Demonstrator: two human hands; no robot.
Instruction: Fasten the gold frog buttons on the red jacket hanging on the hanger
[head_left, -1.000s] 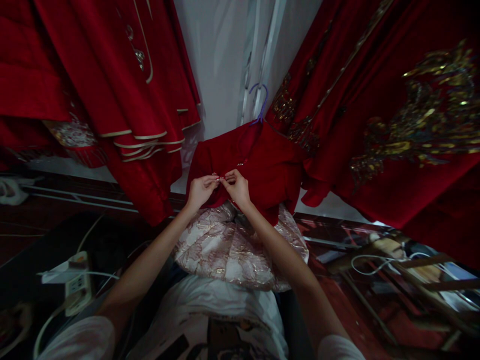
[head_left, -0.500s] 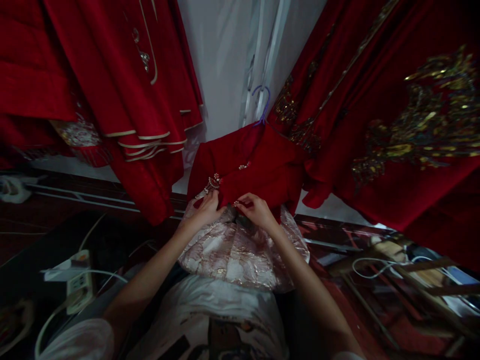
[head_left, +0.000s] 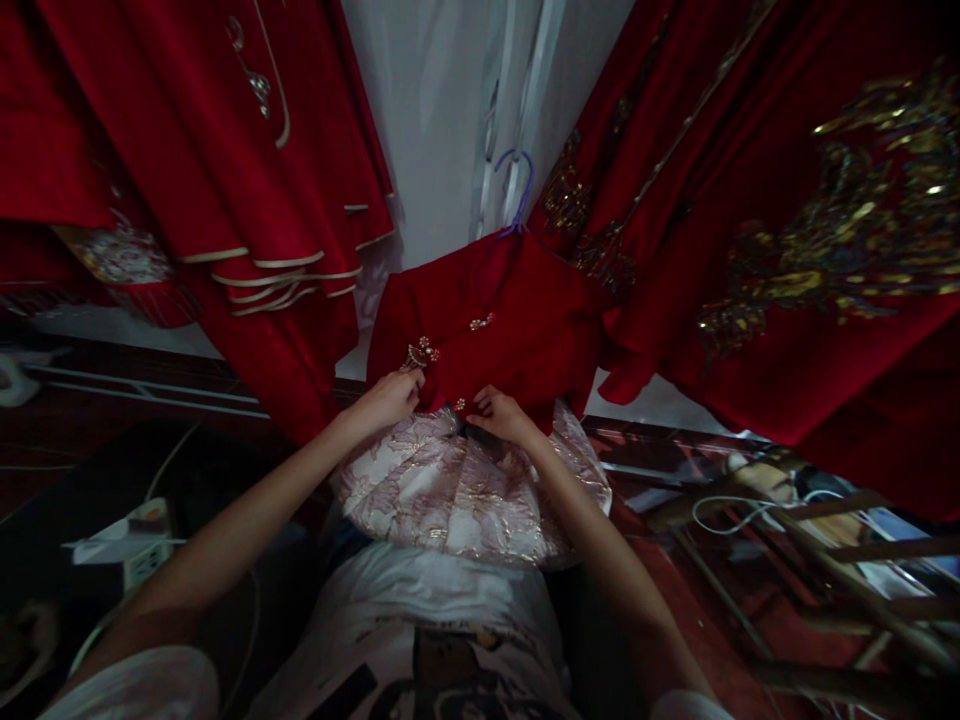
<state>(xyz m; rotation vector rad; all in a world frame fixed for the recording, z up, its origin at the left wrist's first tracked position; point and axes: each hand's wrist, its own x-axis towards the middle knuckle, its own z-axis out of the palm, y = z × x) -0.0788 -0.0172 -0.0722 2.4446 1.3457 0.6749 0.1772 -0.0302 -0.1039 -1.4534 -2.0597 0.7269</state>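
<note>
A short red jacket [head_left: 525,320] hangs from a purple hanger [head_left: 519,190] in front of me, above a pink-and-white brocade skirt [head_left: 457,490] with a metallic sheen. At the jacket's lower left edge, just below a beaded tassel ornament [head_left: 421,354], my left hand [head_left: 391,396] is closed on the red cloth; its fingertips are partly hidden. My right hand [head_left: 502,416] has bent fingers against the lower front edge, closed on the cloth. Between the hands a small beaded clasp [head_left: 460,405] shows uncovered. Another beaded clasp [head_left: 482,322] sits higher on the front.
Red garments with pale piping [head_left: 285,220] hang at left, and a red garment with gold sequins [head_left: 847,230] at right. A power strip [head_left: 146,545] with cables lies low left. Wooden furniture [head_left: 810,560] with a white cable stands low right.
My right hand has come off the small beaded clasp and now sits to its right. My left hand has shifted left along the jacket's edge. The whole view has moved slightly.
</note>
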